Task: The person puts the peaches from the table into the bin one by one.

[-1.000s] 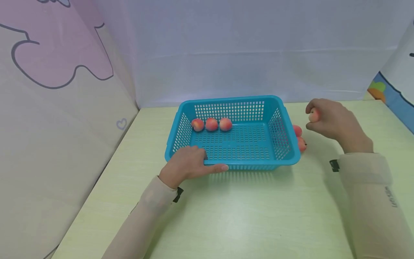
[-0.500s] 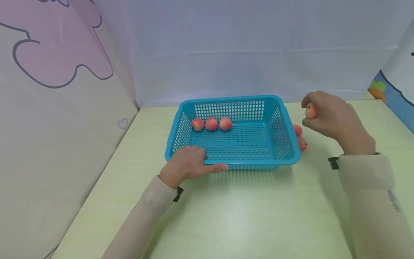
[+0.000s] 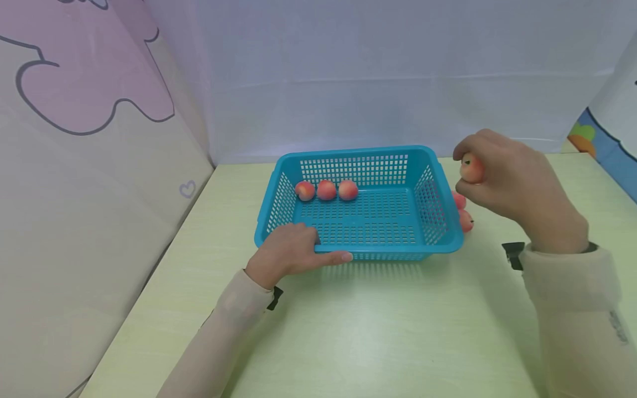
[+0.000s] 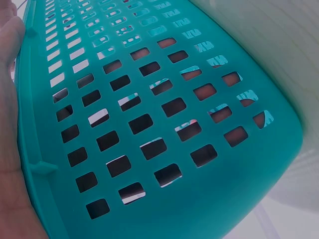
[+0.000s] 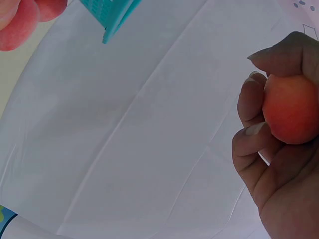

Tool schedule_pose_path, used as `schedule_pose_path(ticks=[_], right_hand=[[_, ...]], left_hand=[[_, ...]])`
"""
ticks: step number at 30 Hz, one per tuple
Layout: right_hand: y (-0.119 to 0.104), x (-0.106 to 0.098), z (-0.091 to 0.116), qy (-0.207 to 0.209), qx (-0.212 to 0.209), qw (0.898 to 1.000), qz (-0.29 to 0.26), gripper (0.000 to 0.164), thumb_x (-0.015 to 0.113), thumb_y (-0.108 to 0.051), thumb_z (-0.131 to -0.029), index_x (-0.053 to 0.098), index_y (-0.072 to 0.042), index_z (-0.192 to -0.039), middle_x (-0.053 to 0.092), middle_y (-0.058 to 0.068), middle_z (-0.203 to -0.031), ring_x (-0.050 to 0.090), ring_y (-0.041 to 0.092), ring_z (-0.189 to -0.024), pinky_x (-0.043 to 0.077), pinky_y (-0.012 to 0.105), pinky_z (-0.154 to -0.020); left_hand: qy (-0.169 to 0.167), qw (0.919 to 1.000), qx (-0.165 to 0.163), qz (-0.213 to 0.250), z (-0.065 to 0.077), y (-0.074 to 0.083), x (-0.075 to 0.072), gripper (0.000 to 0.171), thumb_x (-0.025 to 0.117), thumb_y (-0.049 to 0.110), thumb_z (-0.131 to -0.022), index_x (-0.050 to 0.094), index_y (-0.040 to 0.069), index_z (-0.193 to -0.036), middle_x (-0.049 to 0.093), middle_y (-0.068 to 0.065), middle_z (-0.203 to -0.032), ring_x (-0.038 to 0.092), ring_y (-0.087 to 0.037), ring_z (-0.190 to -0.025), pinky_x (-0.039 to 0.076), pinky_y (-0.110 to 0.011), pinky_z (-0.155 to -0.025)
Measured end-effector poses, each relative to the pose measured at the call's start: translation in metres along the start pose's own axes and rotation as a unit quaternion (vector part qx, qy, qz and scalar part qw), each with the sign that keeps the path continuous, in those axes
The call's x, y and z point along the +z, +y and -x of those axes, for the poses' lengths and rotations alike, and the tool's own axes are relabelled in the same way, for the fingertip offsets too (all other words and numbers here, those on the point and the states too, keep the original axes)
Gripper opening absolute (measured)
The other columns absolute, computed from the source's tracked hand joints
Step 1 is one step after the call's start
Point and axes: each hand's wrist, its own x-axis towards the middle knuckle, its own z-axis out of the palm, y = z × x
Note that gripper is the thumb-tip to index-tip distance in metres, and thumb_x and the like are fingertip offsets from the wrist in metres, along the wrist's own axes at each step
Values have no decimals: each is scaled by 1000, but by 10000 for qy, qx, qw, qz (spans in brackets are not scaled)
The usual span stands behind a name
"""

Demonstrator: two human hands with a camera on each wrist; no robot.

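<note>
A blue plastic basket (image 3: 368, 250) with perforated sides stands on the table. My left hand (image 3: 286, 249) grips its near rim, thumb along the outside and fingers curled over into the basket. Three small red-and-yellow peaches (image 3: 326, 190) sit in a row inside, toward the back left. Raised beyond the basket's right end, my right hand (image 3: 515, 185) holds another peach (image 3: 471, 168) between thumb and curled fingers; the right wrist view shows this peach (image 5: 291, 109) from below. More peaches (image 3: 465, 221) lie on the table against the basket's right side, partly hidden by its rim.
The pale wood-look table (image 3: 378, 331) reaches back to a white cloth backdrop (image 3: 318, 110). At the left stands a cloth wall (image 3: 99, 221) with a pink cartoon print. Another printed cloth (image 3: 617, 160) borders the right edge.
My right hand has risen with its peach and moved left, closer to the basket's right rim. The left hand, the basket and the three peaches inside have stayed in place.
</note>
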Motion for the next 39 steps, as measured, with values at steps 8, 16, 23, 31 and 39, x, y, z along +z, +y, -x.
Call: schedule_pose_path(ticks=[8,16,23,31,39], right_hand=[[-15,-2,-3,475,-645,9968,-12,29,66,-3,-68,62,-5,-97,59,4,-91,50,20,-63,41,40,-50],[-38,-17,-2,1419,-1518,9782,-12,23,62,-5,-68,63,-2,-90,61,6,-83,49,19,-54,41,39,-43],[-58,-30,-1,1717,-1901,9666,-68,20,58,-7,-69,63,0,-87,62,7,-81,53,20,-55,44,39,-44],[-60,-22,6,2276,-2066,9513,-235,24,58,-16,-68,69,-7,-87,65,0,-88,55,20,-54,40,42,-39],[-83,-23,-4,1907,-2447,9500,-360,20,51,-11,-71,63,-4,-85,61,7,-82,54,19,-54,40,35,-36]], left_hand=[[52,10000,-18,26,0,0,0,81,24,98,-63,36,18,-57,26,7,-49,30,-9,-41,22,-29,-43],[70,10000,-3,38,-1,2,2,82,24,98,-62,37,18,-57,26,7,-48,30,-9,-41,23,-28,-43],[72,10000,-45,6,-1,4,0,82,24,98,-62,37,18,-57,26,7,-48,31,-10,-41,23,-29,-43],[168,9998,58,-12,-1,5,1,80,25,97,-64,35,18,-56,24,8,-48,28,-9,-40,22,-28,-43],[78,10000,-19,-56,3,5,-1,80,25,97,-64,36,18,-56,24,8,-49,28,-9,-41,23,-29,-43]])
